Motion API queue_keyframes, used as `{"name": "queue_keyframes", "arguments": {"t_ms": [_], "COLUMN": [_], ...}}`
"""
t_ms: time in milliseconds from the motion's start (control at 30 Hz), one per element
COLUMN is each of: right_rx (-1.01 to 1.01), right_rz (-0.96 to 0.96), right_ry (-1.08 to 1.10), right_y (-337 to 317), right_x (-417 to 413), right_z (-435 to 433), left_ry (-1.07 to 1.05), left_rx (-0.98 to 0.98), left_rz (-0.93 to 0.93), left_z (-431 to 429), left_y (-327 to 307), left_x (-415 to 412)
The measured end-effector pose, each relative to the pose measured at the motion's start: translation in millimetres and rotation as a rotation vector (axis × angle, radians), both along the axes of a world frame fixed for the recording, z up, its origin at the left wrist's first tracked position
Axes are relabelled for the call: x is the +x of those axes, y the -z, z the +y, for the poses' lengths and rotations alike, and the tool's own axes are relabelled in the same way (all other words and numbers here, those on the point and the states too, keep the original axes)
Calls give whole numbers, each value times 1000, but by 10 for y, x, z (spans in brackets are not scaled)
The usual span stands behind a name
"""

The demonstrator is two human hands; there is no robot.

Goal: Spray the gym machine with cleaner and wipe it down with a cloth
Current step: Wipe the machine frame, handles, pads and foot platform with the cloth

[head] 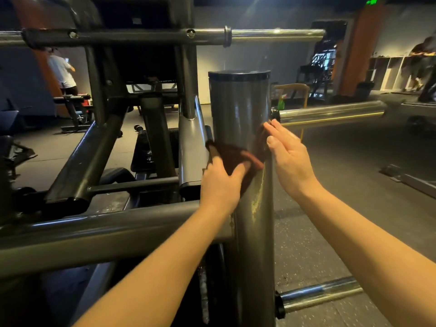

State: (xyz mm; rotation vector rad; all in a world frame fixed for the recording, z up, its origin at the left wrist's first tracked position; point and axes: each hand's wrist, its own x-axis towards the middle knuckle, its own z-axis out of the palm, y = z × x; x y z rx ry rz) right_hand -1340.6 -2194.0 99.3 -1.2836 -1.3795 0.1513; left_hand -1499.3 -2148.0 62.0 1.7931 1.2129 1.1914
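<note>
Nearest the viewer, a bare left forearm and right forearm reach forward and slightly up, converging on an upright grey post of the gym machine.

The left hand holds a dark reddish-brown cloth against the front of the post at mid-height. Its thumb is spread across the cloth and its fingers curl round the post's left side. The right hand is open, with fingers straight and close together. It stands edge-on, its fingertips touching the post's right side where a bit of cloth seems to show. It grips nothing.

This looks like the wiping step, with the cloth around the post. The post's surface shines below the cloth, possibly wet.

A chrome peg juts out from the post just behind the right fingertips. An upward stroke could knock the knuckles against it. Because the right hand only presses flat, the cloth could slide loose on that side and leave the back of the post unwiped. A second peg sticks out low down, near the floor.

A small green bottle, perhaps the cleaner, stands well beyond the post and out of easy reach.
</note>
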Motion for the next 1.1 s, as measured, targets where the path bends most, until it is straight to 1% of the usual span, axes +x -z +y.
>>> {"name": "queue_keyframes", "arguments": {"t_ms": [33,100,133,167,200,267,300,333,400,433,467,500,533,600,633,667,700,733,767,833,867,900,933,967,1033,1100], "right_rx": [6,17,18,15,10,1,2,4,-3,-16,-31,-46,-64,-102,-125,-145,-166,-188,-204,-213,-209,-203,-200,-201,-198,-202], "right_rz": [14,41,50,53,51,63,84,115,184,221,262,297,329,373,378,371,360,347,330,310,318,329,340,351,383,435], "right_ry": [-3,-32,-47,-60,-65,-62,-61,-58,-50,-50,-52,-56,-58,-63,-62,-63,-67,-75,-76,-54,-42,-32,-26,-22,-26,-31], "right_y": [45,133,183,230,270,321,338,359,439,501,579,658,747,905,984,1055,1129,1186,1226,1253,1249,1240,1238,1250,1314,1418], "right_x": [0,0,-1,1,3,7,8,8,-19,-34,-46,-52,-58,-66,-75,-78,-82,-86,-88,-91,-103,-122,-148,-174,-209,-217], "right_z": [-7,-34,-57,-78,-95,-118,-122,-131,-167,-191,-219,-249,-288,-377,-430,-480,-525,-562,-580,-581,-570,-563,-562,-572,-603,-653], "left_ry": [-28,-97,-120,-125,-90,46,89,97,67,36,-1,-43,-91,-166,-177,-173,-162,-140,-115,-61,-46,-53,-78,-121,-154,-137], "left_rx": [-7,34,49,47,7,-102,-121,-105,-43,-11,25,92,182,434,526,572,570,507,386,125,84,127,220,356,618,754], "left_rz": [79,299,373,391,321,15,-104,-148,-115,-66,24,151,317,645,744,805,834,860,837,675,625,642,678,693,670,624], "left_z": [-81,-205,-222,-204,-153,-19,31,52,41,-2,-57,-137,-239,-457,-511,-523,-491,-452,-393,-278,-259,-281,-334,-385,-471,-494], "left_y": [147,331,351,306,217,-3,-100,-159,-91,2,138,288,460,721,805,813,767,653,492,221,175,187,262,411,732,995], "left_x": [-16,-30,-25,-24,-26,-34,-44,-49,-40,-20,-8,-5,-36,-159,-234,-289,-318,-322,-307,-270,-271,-294,-340,-393,-486,-484]}}
